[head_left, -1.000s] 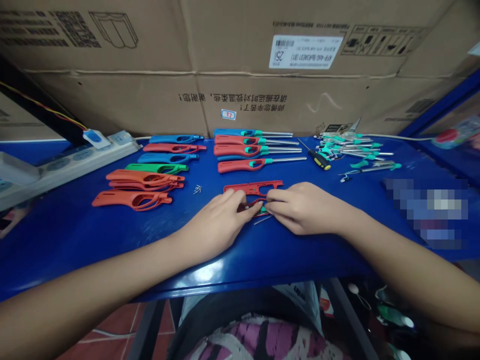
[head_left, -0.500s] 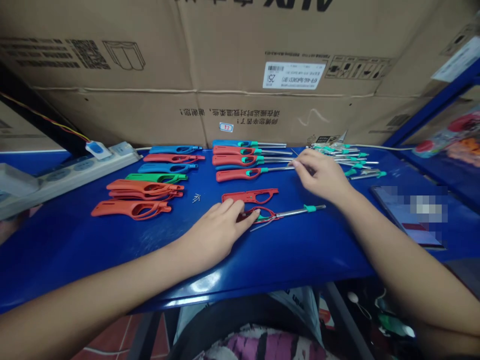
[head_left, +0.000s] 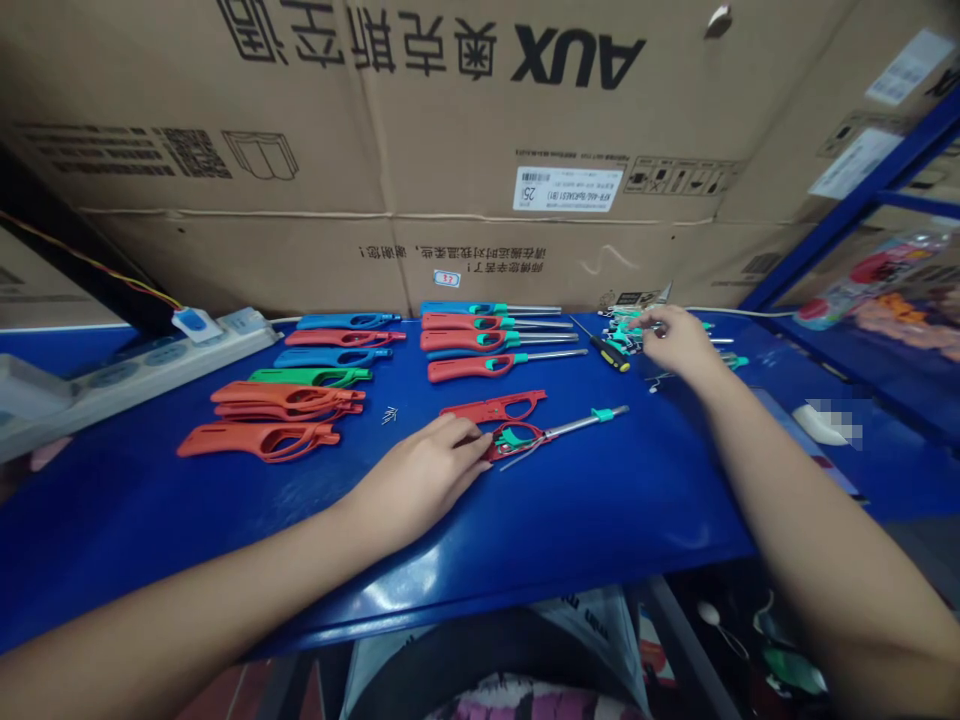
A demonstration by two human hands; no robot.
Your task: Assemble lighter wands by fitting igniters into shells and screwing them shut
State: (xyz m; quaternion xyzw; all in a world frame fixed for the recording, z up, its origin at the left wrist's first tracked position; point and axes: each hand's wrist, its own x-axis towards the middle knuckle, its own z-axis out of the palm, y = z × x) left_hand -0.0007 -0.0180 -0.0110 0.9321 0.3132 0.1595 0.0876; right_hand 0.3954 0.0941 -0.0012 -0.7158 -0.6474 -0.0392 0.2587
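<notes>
My left hand (head_left: 424, 468) is curled over the handle end of an opened red lighter (head_left: 517, 440), holding it on the table. A green trigger shows inside the lighter, with a metal tube and a loose wire sticking out to the right. Just behind it lies a red handle shell (head_left: 499, 406). My right hand (head_left: 681, 345) is at the pile of metal tubes with green parts (head_left: 621, 325), fingers closed around something small and shiny that I cannot make out. Left of that hand lies a screwdriver (head_left: 611, 354) with a black and yellow handle.
Lighters with metal tubes (head_left: 487, 368) lie in a row at the back. Coloured handle shells (head_left: 255, 440) are at the left, with small screws (head_left: 389, 415) beside them. A power strip (head_left: 161, 350) stands far left, a phone (head_left: 802, 440) at the right. A cardboard box (head_left: 420, 150) walls the back.
My right hand has moved right, from over the screwdriver to the pile of tubes, leaving the screwdriver on the table. My left hand has shifted slightly, showing more of the green trigger.
</notes>
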